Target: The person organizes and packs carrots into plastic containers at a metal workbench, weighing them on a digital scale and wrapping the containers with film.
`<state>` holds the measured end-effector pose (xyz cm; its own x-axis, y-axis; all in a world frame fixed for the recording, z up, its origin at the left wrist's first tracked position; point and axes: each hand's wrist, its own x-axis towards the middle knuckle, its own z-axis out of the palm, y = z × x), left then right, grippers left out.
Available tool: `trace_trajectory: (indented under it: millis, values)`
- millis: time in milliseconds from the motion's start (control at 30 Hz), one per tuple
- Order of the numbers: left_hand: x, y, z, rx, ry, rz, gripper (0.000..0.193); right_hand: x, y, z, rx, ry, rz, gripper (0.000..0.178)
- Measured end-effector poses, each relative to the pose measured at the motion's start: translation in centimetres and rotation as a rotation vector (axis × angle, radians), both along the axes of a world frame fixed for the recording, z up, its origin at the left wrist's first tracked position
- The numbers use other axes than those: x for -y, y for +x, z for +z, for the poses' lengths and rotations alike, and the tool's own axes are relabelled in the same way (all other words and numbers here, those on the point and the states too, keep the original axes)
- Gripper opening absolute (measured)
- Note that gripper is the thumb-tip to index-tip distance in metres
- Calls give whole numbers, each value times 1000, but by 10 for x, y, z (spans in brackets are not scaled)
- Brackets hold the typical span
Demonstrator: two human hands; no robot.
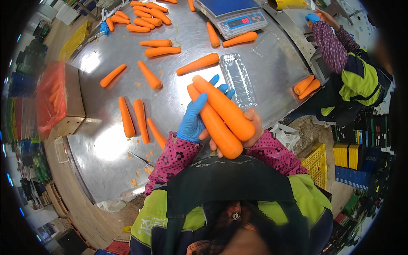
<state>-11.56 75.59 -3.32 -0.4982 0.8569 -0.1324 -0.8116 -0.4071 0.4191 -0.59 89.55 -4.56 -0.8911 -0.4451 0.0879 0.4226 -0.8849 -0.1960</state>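
Two large carrots, one on the left [214, 125] and one on the right [225, 106], lie side by side between my hands, above the metal table. My left hand [192, 121], in a blue glove, is closed round their narrower part, fingers showing beyond them. At their thick ends, my bare right hand [254, 127] cups them, with fingertips showing underneath. Just past the carrots, a clear plastic tray [239, 80] rests on the table with nothing in it. A single carrot [197, 64] lies to the left of the tray.
Loose carrots [144, 19] are scattered over the metal table [272, 63]. A digital scale [243, 22] stands at the far side. At left is a box lined with red plastic [51, 102]; a knife [140, 158] lies near the front. A co-worker [340, 55] works at right.
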Motion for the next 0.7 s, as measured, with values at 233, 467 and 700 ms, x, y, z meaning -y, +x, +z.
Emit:
trace_trajectory:
  millis: [233,467,700]
  values:
    - [21,14,-12,149,-129,86,65,9,19,15,251,511,-77,72]
    - [49,17,-51,231,-263,322,55,-124,-29,-17,40,1998,-482,47]
    - [48,20,-70,354,-286,396,47,-271,-77,-146,-166,2671,-679,48]
